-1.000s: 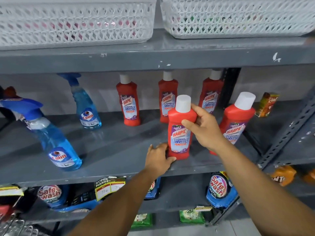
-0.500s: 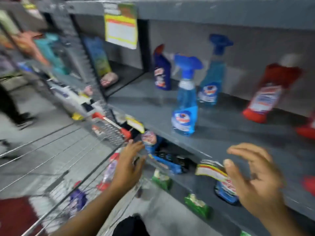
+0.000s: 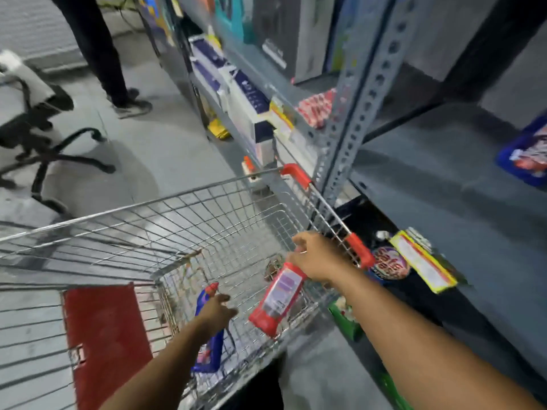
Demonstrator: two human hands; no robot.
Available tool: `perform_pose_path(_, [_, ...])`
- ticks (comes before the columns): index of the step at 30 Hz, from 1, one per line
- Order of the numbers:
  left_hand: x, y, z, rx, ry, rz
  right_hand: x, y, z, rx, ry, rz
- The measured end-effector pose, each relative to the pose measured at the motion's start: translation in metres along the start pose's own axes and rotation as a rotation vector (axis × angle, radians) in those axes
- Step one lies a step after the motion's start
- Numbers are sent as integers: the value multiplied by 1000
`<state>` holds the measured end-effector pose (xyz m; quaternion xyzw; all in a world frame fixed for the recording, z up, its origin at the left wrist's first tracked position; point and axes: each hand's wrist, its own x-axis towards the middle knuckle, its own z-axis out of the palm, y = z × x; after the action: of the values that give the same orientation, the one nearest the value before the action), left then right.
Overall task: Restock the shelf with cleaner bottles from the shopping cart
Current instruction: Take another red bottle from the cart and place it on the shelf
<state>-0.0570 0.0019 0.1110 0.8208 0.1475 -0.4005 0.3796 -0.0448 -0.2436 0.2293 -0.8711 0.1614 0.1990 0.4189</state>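
I look down into a wire shopping cart (image 3: 165,202) beside the grey shelf (image 3: 438,196). My right hand (image 3: 316,257) is closed around the top of a red cleaner bottle (image 3: 278,300), which hangs tilted inside the cart near its right wall. My left hand (image 3: 217,312) reaches lower into the cart, fingers spread over a dark blue bottle with a red cap (image 3: 208,350); it covers the bottle's middle and does not visibly grip it. Another blue bottle (image 3: 527,155) lies on the shelf at the far right.
The cart's red seat flap (image 3: 103,335) is at lower left. A black office chair (image 3: 44,149) and a standing person's legs (image 3: 100,54) occupy the aisle to the left. Boxes (image 3: 251,99) line the far shelves, and packets (image 3: 390,263) sit on the lower one.
My view has swung from the shelf down to the cart. My right hand let go of the shelved red bottle and now holds another in the cart; my left hand dropped towards the blue bottle.
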Motion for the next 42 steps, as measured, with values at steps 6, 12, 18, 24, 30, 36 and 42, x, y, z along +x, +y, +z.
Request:
perform_pose_path(6, [45, -34, 43, -240, -191, -218, 118, 59, 76, 58, 78, 533])
perform_pose_path(12, [71, -55, 79, -469, -131, -237, 159, 112, 117, 95, 164, 672])
perform_pose_path(18, [83, -48, 84, -858, -126, -390, 164, 118, 129, 115, 152, 651])
perform_pose_path(24, [60, -42, 61, -1195, -197, -368, 152, 78, 95, 313, 101, 490])
perform_pose_path(30, [-6, 3, 4, -449, -49, 350, 78, 10, 41, 437, 248, 274])
perform_pose_path(36, [-87, 62, -32, -87, -45, 604, -26, -46, -37, 661, 230, -169])
perform_pose_path(42, [-174, 116, 4, -29, -540, 823, -162, -48, -121, 734, 284, -459])
